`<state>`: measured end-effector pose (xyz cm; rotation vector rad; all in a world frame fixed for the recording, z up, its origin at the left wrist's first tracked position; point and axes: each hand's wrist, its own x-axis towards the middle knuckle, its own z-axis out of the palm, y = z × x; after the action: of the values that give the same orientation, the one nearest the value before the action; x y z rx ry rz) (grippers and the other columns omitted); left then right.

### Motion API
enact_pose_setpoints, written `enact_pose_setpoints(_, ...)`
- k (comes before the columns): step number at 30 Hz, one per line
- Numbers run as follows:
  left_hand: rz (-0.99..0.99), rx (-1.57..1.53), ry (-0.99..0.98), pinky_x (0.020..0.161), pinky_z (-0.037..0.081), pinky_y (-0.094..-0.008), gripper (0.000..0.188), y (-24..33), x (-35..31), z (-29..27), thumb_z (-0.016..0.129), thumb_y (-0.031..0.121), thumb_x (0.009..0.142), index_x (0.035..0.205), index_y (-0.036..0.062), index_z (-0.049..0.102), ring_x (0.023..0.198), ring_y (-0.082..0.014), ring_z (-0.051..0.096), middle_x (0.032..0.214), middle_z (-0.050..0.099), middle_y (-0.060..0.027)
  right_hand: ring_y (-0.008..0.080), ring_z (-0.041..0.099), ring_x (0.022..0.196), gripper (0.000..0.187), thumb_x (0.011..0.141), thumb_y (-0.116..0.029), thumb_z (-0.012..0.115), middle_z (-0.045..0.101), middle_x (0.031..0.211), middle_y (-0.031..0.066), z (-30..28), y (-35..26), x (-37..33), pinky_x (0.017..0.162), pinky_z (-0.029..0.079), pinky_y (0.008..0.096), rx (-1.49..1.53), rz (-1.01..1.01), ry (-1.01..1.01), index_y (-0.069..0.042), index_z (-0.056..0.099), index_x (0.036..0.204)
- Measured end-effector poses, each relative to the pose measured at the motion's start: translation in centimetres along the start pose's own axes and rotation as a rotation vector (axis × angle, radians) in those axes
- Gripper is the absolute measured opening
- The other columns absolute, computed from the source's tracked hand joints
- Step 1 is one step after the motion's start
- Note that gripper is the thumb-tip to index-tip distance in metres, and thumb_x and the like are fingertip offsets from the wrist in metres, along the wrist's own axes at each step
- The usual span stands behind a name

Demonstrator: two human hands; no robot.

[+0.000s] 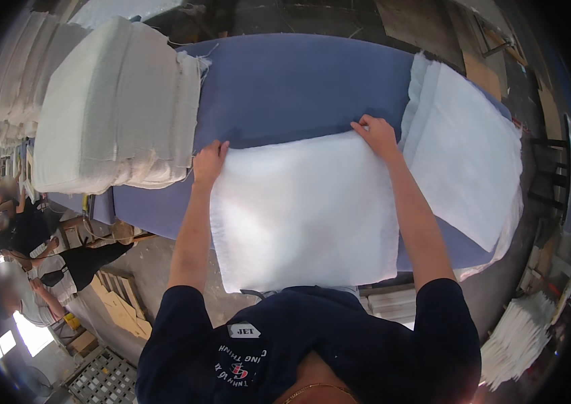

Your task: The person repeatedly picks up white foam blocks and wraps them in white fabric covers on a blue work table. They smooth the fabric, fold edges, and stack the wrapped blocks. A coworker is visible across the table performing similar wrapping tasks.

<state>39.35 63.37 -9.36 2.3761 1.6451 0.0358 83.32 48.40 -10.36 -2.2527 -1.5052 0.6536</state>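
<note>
A white cloth sheet [305, 209] hangs spread between my two hands, its near part draping over the table's near edge toward my body. My left hand [210, 161] pinches its far left corner. At the far right corner, my right hand [375, 135] grips the same edge with fingers closed. Under and beyond the cloth lies the blue table surface [305, 81]. To the right, close to my right hand, is a layered pile of white cloth [460, 148]. A tall stack of off-white cloth [117, 108] stands on the left side, near my left hand.
More stacked cloth [19, 67] rises behind the left stack. At the left, people [63, 273] work beyond the table. A grey plastic crate [103, 377] and cardboard pieces [120, 303] are on the floor. Another white pile [518, 337] stands at the lower right.
</note>
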Motion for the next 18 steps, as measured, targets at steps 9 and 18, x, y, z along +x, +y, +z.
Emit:
enact_pose_setpoints(9, -0.095, -0.057, -0.098, 0.072, 0.050, -0.0494, 0.037, -1.3, 2.0, 0.4, 0.053, 0.039, 0.096, 0.088, 0.0066, 0.068, 0.080, -0.0407, 0.065, 0.080, 0.068, -0.0185, 0.0278, 0.067, 0.087, 0.038, 0.087, -0.045, 0.066, 0.070, 0.088, 0.0105, -0.5, 0.2, 1.1, 0.078, 0.050, 0.0376, 0.076, 0.196, -0.139, -0.008, 0.071, 0.095)
enact_pose_setpoints(18, -0.045, -0.197, 0.522, 0.104, 0.037, -0.0485, 0.043, -1.6, -9.6, -0.6, 0.057, 0.011, 0.093, 0.134, 0.0032, 0.049, 0.123, -0.0419, 0.047, 0.136, 0.050, -0.0234, 0.0279, 0.047, 0.127, 0.044, 0.103, -0.033, 0.048, 0.051, 0.137, 0.0142, -3.3, -3.5, -10.0, 0.109, 0.034, 0.0394, 0.549, 0.089, 0.553, -0.002, 0.051, 0.133)
